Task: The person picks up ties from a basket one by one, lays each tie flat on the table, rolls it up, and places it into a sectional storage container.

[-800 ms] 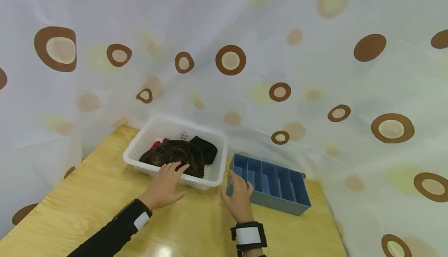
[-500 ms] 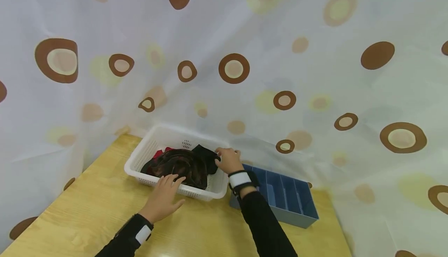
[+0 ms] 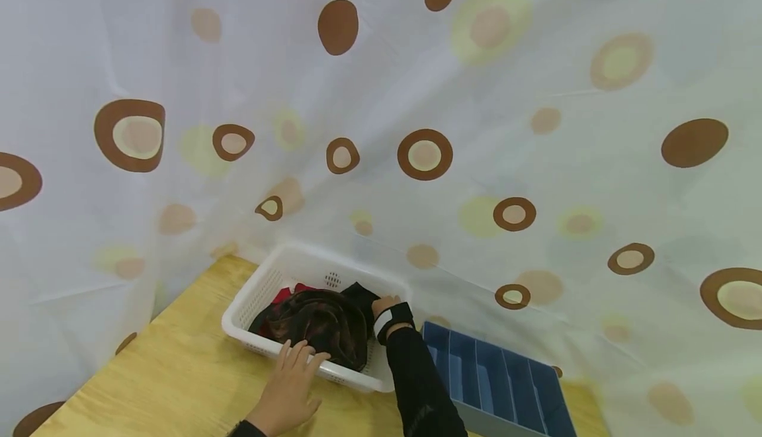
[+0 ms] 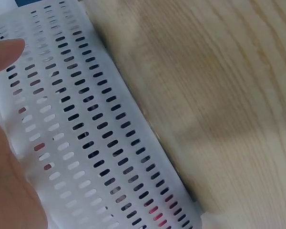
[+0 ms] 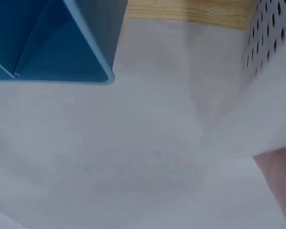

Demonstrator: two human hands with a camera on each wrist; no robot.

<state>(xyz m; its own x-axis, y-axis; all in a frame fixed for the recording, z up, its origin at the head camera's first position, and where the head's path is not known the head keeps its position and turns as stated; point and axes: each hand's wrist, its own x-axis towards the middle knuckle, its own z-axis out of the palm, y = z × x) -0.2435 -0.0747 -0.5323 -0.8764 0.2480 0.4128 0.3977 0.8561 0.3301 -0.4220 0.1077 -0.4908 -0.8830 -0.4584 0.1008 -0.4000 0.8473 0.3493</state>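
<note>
A white perforated plastic basket [image 3: 235, 321] stands on the table and holds crumpled cloth. In it lie a dark brown, shiny patterned cloth [image 3: 318, 324], a black cloth [image 3: 359, 297] and a bit of red cloth [image 3: 282, 295]. My left hand [image 3: 290, 384] is at the near rim with fingers spread; the left wrist view has the thumb side of this hand [image 4: 12, 179] over the basket's slotted wall. Inside the basket's right end, my right hand [image 3: 385, 305] reaches to the black cloth. Its fingertips are hidden, so I cannot see whether they grip it.
A blue divided box [image 3: 491, 420] with several narrow compartments stands right of the basket; its corner [image 5: 105, 71] shows in the right wrist view. Behind the wooden table [image 3: 184, 357] hangs a white curtain with brown spots [image 3: 424, 155].
My right hand has moved from beside the blue box over the rim and down into the basket's right end. My left hand stays by the near rim. The head view has shifted upward.
</note>
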